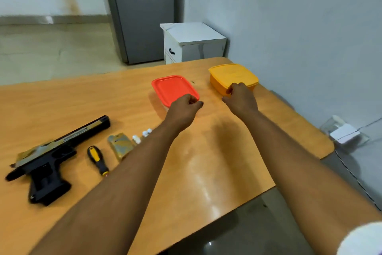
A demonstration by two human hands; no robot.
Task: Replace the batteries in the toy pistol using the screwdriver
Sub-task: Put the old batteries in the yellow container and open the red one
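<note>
A black and gold toy pistol [47,159] lies on its side at the left of the wooden table [217,161]. To its right lie a yellow-and-black screwdriver [97,159], a gold-patterned cover piece [120,145] and several small white batteries [141,135], partly hidden by my left forearm. My left hand [184,110] is curled on the near corner of an orange-red lidded box [173,89]. My right hand [240,96] grips the near edge of a yellow lidded box [232,76].
A white bedside cabinet [192,41] stands beyond the table's far edge, beside a grey door [144,10]. The wall runs close along the right. A white plug adapter [344,132] with a cable lies on the floor at right.
</note>
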